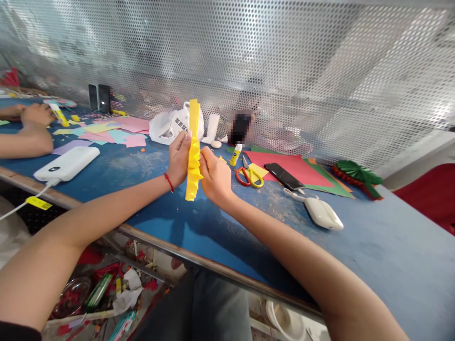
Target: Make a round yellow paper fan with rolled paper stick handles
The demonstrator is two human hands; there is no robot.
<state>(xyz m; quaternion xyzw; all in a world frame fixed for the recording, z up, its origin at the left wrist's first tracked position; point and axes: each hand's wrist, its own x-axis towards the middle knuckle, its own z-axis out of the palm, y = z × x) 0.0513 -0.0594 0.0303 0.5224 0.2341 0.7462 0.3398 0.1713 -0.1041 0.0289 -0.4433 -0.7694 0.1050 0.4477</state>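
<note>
A strip of folded yellow paper point(194, 161) stands upright in front of me, held above the blue table point(156, 213). Its right edge is pleated and ruffled, while the top end is flat. My left hand point(178, 158) pinches it from the left side, a red string bracelet round the wrist. From the right, my right hand point(215, 176) grips the ruffled part with curled fingers. Beyond my right hand lie scissors point(250, 175) with red and yellow handles, a yellow glue stick point(235, 155) and a small yellow paper piece point(259, 169).
Red paper point(289, 166) lies under a black phone point(284, 176), near a white earbud case point(323, 213) and a green paper fan point(359, 174). A white power bank point(67, 163) is at left, by coloured paper sheets point(117, 132) and another person's hand point(37, 115). Perforated metal point(213, 47) stands behind.
</note>
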